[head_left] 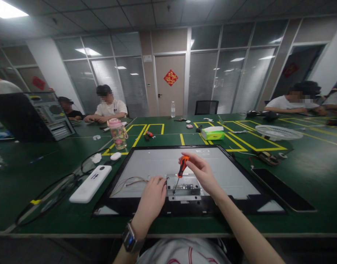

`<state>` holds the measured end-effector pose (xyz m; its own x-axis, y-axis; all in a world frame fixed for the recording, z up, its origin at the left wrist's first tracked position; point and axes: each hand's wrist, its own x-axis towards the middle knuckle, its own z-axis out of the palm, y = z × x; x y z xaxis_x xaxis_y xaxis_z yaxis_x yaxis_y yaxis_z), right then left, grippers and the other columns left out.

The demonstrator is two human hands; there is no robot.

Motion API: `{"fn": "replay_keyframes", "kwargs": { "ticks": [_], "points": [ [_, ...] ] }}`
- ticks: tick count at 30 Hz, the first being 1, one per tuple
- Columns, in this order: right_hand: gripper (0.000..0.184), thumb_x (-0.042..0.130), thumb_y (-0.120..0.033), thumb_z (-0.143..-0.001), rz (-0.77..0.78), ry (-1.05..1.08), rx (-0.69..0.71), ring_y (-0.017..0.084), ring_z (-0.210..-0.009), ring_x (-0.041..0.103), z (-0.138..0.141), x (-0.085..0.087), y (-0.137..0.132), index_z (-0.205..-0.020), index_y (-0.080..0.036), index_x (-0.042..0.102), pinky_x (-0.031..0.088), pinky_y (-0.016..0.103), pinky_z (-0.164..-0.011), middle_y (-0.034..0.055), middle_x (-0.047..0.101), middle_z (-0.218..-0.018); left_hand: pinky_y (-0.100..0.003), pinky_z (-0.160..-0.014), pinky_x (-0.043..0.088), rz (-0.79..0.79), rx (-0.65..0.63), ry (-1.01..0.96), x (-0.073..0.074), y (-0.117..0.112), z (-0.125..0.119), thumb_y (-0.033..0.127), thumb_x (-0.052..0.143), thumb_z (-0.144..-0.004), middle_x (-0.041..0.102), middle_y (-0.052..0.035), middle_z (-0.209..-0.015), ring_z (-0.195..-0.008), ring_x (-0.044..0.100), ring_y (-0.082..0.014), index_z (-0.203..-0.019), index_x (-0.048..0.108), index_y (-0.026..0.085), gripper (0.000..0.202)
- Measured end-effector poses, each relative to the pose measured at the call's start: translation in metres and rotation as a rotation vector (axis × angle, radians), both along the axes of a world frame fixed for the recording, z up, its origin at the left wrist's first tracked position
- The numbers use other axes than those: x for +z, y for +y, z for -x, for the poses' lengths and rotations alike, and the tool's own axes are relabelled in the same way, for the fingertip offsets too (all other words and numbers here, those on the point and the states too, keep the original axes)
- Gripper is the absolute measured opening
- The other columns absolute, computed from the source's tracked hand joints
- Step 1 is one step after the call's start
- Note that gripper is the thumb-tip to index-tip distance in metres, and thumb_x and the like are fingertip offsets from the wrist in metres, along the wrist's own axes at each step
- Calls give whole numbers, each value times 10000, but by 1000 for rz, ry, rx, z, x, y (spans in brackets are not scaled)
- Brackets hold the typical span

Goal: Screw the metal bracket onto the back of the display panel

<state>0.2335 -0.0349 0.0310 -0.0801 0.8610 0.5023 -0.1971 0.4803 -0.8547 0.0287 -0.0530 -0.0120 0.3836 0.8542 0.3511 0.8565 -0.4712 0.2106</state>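
A flat monitor panel (146,165) lies face down on the green table, its grey metal back up inside a black frame. A small metal shield box (185,187) sits at its near middle, with thin wires (130,181) running off to the left. My right hand (203,172) pinches an orange-handled screwdriver (182,167), tilted, its tip down on the left part of the box. My left hand (153,196) rests curled against the box's left edge, steadying it. A watch is on my left wrist.
A white power adapter (91,183) and black cables lie left of the panel, a dark strip (284,189) to its right. Behind stand a pink-lidded bottle (117,134), a green tissue box (216,134), a fan grille (278,132) and a computer case (33,115). Several people sit at the far sides.
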Motion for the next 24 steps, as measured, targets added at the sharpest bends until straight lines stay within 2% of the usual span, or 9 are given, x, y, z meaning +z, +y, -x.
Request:
{"fn": "replay_keyframes", "kwargs": {
  "ticks": [3,5,7,9,12,14,18,20,24],
  "points": [
    [221,756,-382,-764,-46,-46,-131,160,-728,635,0,0,0,-941,-251,747,535,311,-719,21,673,-866,-405,-975,451,8,0,11,1,-1,0,110,453,-952,633,-91,-1094,-1043,586,-240,-1136,634,146,260],
    [234,694,-412,-817,-91,-85,-161,180,-801,642,-1,0,-1,-976,-251,752,530,332,-771,43,674,-932,-403,-976,452,8,-1,13,2,-1,0,111,458,-952,632,-95,-1101,-1045,583,-243,-1140,633,139,258],
    [297,599,-434,-887,-105,-108,-133,216,-930,650,-1,1,-3,-1081,-253,734,506,381,-884,66,693,-987,-405,-980,450,5,1,14,1,-1,1,115,459,-953,632,-98,-1103,-1048,579,-245,-1142,632,135,256],
    [325,581,-440,-899,-83,-104,-94,229,-960,653,-1,2,-3,-1130,-255,715,492,407,-923,67,708,-970,-409,-987,445,-2,1,10,1,-1,1,117,454,-954,634,-94,-1102,-1046,580,-241,-1138,632,143,258],
    [260,691,-433,-818,-56,-74,-114,200,-814,642,-1,1,-3,-1005,-261,747,529,362,-804,39,684,-898,-413,-996,436,-10,-7,0,1,-1,1,115,429,-958,635,-85,-1097,-1044,585,-228,-1134,627,160,269],
    [211,723,-416,-791,-67,-58,-134,188,-788,624,-2,0,-3,-933,-264,753,530,338,-760,32,663,-903,-417,-998,432,-4,-14,-1,1,-2,1,115,413,-962,633,-86,-1101,-1046,585,-224,-1130,625,161,274],
    [265,613,-419,-881,-37,-30,-23,231,-946,642,-2,-1,-3,-1062,-264,728,518,387,-864,66,682,-1019,-407,-989,432,6,1,-5,1,-3,0,115,413,-960,627,-84,-1108,-1047,580,-227,-1138,620,156,276],
    [260,614,-415,-883,-16,1,26,228,-934,647,-2,0,-3,-1064,-268,727,521,388,-856,65,687,-989,-400,-982,436,2,3,-12,1,-3,0,114,414,-959,627,-82,-1097,-1045,576,-227,-1137,621,157,276],
    [120,725,-367,-799,-61,2,-51,181,-806,613,-2,1,-3,-872,-279,761,526,317,-731,28,643,-890,-398,-975,436,-1,-9,0,1,-2,0,115,415,-961,627,-83,-1082,-1035,569,-228,-1121,628,151,269]
  ]
}}
